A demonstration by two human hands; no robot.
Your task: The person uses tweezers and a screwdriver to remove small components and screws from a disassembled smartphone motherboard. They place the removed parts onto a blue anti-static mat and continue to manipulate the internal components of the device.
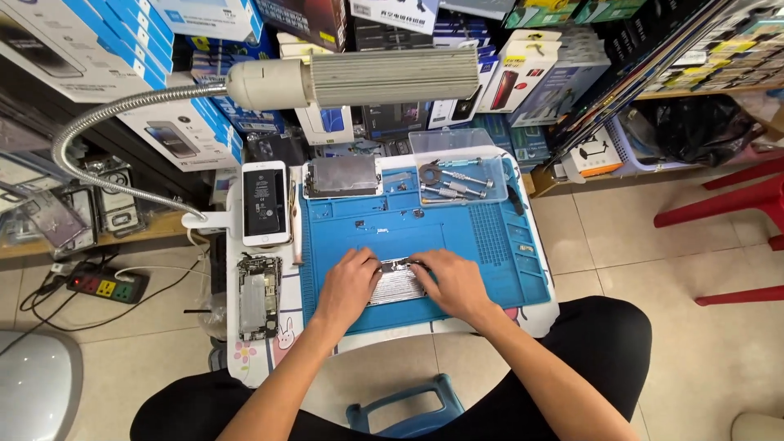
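I am gripping the metal phone plate with my left hand and right hand, one at each end. Its long axis is running left-right, slightly tilted, on the blue work mat.

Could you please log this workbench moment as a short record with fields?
Setting: small white table with a blue work mat, lit by a gooseneck lamp
Left hand: rests on the left edge of a metal phone panel
Right hand: presses on the panel's right edge
Left of mat: opened phone chassis, white phone with its battery showing
Top of mat: shielded screen panel, clear tray of screwdrivers
Floor: power strip
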